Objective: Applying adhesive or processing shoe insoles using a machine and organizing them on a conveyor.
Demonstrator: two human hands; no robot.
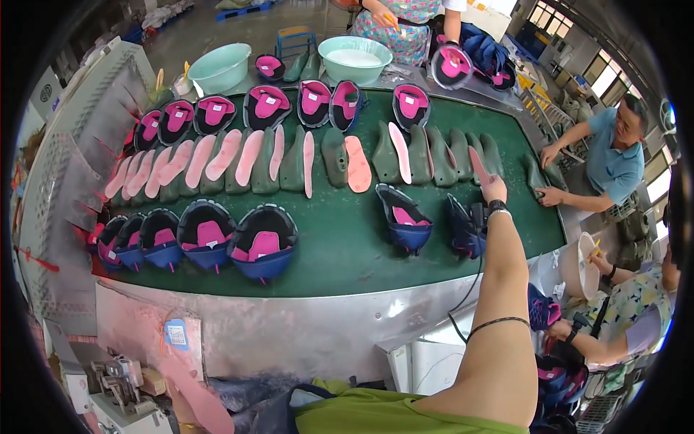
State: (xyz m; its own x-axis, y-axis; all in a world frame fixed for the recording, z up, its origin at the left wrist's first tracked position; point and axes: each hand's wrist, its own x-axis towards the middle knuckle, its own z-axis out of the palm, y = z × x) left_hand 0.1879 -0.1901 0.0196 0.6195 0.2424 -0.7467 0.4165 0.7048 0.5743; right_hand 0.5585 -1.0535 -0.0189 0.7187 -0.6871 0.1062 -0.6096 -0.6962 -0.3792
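My right hand reaches over the green conveyor belt, closed on a pink insole. The insole stands tilted against dark green shoe lasts at the right end of a row. Just below this hand sits a navy shoe upper, partly covered by my wrist. Farther left, another insole lies flat beside a last. My left hand is out of view. Large pink insole shapes show at the lower left; what supports them is hidden.
Navy and magenta uppers line the belt's far side and near side. Two pale green basins stand beyond. A co-worker in blue handles lasts at the right end; others work behind and at lower right. A metal rim edges the belt.
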